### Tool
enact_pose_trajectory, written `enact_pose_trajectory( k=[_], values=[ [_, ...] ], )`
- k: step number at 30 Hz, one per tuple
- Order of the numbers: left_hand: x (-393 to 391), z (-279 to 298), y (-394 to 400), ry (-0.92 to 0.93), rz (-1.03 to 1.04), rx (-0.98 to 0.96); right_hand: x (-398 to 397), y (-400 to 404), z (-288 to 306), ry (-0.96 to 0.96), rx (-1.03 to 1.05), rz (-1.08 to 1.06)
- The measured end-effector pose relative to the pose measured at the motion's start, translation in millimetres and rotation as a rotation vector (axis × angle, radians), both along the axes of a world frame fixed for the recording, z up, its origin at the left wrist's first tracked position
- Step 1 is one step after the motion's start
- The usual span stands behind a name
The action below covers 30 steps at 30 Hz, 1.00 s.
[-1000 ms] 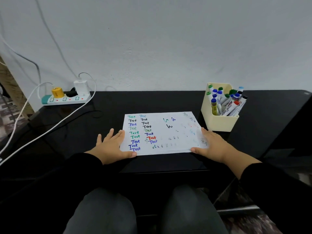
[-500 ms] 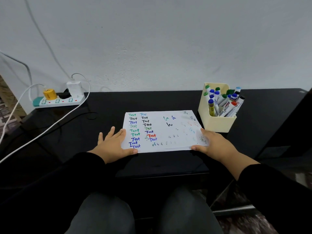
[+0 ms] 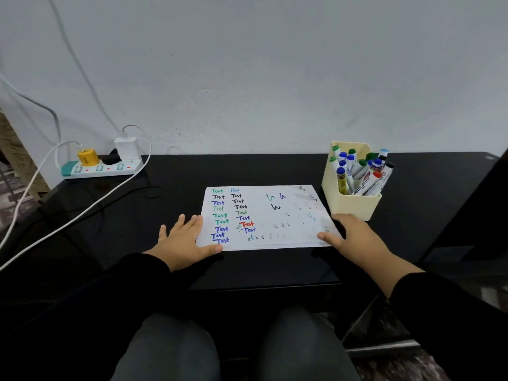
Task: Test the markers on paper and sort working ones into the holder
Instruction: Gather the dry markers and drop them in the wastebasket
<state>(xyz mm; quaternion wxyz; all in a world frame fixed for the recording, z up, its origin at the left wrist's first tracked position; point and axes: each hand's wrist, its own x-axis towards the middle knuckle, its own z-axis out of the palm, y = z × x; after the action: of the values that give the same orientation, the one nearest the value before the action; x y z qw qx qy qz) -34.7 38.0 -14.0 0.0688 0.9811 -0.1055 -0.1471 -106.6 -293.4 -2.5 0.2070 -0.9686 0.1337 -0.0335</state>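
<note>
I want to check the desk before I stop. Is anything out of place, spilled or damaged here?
Nothing stands out. The paper lies flat on the table with a hand on each side, left hand and right hand. The markers stand capped in the holder; none lie loose.

Looks like a home desk corner: glossy black desk (image 3: 275, 171) against a bare white wall (image 3: 247, 78), power strip (image 3: 100, 168) with chargers plugged in, patterned floor (image 3: 13, 199) beside.
</note>
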Motion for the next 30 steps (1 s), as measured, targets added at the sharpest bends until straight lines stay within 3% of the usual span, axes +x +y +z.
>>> enact_pose_trajectory(
  k=[4, 9, 20, 30],
  values=[
    [-1, -1, 0, 0.002, 0.008, 0.002, 4, -2, 6, -0.194, 0.135, -0.259],
    [2, 0, -7, 0.016, 0.014, 0.01, 18, -5, 10, -0.244, 0.338, -0.506],
    [2, -7, -8, -0.041, -0.005, 0.011, 47, -9, 0, -0.298, 0.476, -0.606],
    [1, -11, -8, -0.08, -0.001, 0.024, 59, -14, -8, -0.379, 0.48, -0.636]
  ],
)
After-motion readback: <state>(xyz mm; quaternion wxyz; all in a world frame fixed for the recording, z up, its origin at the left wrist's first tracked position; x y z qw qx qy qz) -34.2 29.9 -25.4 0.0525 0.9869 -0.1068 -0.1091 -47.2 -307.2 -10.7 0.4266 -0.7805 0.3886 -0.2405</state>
